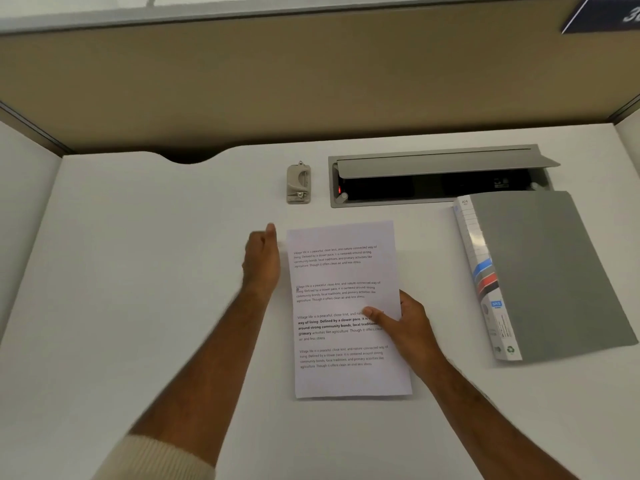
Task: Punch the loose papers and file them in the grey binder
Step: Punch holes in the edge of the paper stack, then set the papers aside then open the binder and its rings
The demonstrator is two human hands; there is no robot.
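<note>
The papers (343, 306) between the hands are thin, matt white sheets. Right of the right hand (401, 323), the grey binder (547, 271) has a matt plastic cover and glossy spine. Beyond the left hand (261, 258), the punch (298, 182) looks dull beige plastic. The desk (138, 271) is smooth matt white.

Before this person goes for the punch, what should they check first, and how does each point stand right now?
1. Printed white paper sheets gripped: ok, right hand pinches their right edge, thumb on top.
2. Sheets squared into one stack: cannot tell, only the top page shows.
3. Left hand free to fetch: ok, it holds nothing, beside the sheets' left edge.
4. Small beige hole punch reachable: ok, unobstructed on the white desk beyond the sheets.
5. Grey ring binder open for filing: not ok, it lies closed.
</note>
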